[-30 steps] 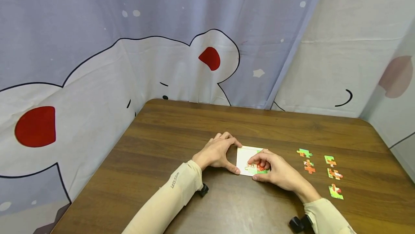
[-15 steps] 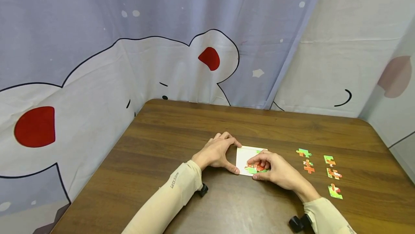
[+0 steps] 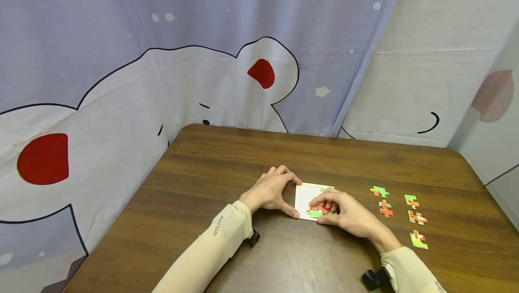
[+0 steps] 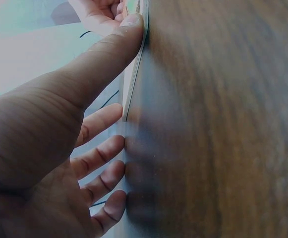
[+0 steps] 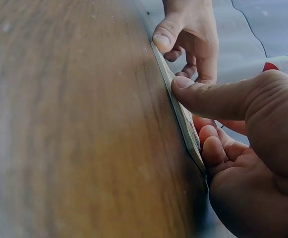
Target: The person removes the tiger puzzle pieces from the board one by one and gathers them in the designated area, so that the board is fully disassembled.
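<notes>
A square white puzzle board (image 3: 303, 197) lies on the table in the head view, orange and green picture pieces on its right part. My left hand (image 3: 269, 190) spans the board's left side, thumb at the near corner and index finger at the far one. In the left wrist view its other fingers (image 4: 104, 148) spread loosely on the table. My right hand (image 3: 349, 214) pinches a green and orange puzzle piece (image 3: 316, 212) between thumb and index finger at the board's near edge. Its thumb (image 5: 203, 96) lies at the board's side in the right wrist view, remaining fingers curled.
Several loose puzzle pieces lie right of the board, in a left column with a green piece (image 3: 380, 191) and an orange piece (image 3: 386, 208), and a right column (image 3: 412, 201). The brown wooden table (image 3: 219, 162) meets a printed curtain (image 3: 194, 81) behind.
The puzzle piece under my right fingers now shows its green side more fully and has shifted slightly right. My right thumb has crept a little right; my left hand stays put.
</notes>
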{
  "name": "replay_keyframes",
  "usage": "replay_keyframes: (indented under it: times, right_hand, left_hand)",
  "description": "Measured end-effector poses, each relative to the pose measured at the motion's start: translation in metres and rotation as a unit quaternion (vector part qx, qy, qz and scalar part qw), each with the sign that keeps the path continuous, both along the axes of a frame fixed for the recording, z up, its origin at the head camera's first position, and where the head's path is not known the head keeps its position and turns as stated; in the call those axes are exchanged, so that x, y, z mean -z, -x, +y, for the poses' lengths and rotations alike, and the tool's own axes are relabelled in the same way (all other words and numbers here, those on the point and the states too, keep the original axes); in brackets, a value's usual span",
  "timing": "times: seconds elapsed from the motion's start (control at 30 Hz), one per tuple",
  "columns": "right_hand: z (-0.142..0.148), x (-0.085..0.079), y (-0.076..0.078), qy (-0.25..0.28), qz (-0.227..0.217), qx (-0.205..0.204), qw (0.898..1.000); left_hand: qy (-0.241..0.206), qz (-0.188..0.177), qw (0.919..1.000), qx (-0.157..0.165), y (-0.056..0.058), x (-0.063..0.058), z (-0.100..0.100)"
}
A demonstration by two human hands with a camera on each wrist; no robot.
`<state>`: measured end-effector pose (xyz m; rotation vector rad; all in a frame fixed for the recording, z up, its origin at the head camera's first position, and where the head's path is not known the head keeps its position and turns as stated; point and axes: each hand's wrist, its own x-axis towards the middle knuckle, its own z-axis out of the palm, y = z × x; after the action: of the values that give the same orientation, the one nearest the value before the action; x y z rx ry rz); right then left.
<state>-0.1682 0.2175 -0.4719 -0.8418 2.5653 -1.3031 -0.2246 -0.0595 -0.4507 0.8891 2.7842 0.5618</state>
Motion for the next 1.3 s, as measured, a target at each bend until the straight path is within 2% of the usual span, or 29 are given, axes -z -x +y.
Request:
replay_keyframes:
  times: [0.77, 0.9, 1.13, 1.3]
  right_hand:
    - [0.005, -0.005, 0.005, 0.048, -0.029, -0.016, 0.998]
    - [0.011, -0.013, 0.005, 0.059, -0.021, -0.006, 0.998]
    - [0.030, -0.035, 0.005, 0.083, -0.021, 0.040, 0.996]
    - [0.045, -0.048, 0.002, 0.074, 0.004, 0.065, 0.995]
  left_hand:
    - [0.004, 0.003, 1.0000, 0.000, 0.000, -0.001, -0.002]
    - [0.004, 0.004, 1.0000, 0.001, 0.000, -0.001, -0.002]
    - [0.003, 0.005, 1.0000, 0.001, 0.000, -0.002, -0.002]
    - [0.004, 0.007, 1.0000, 0.005, 0.000, 0.000, -0.001]
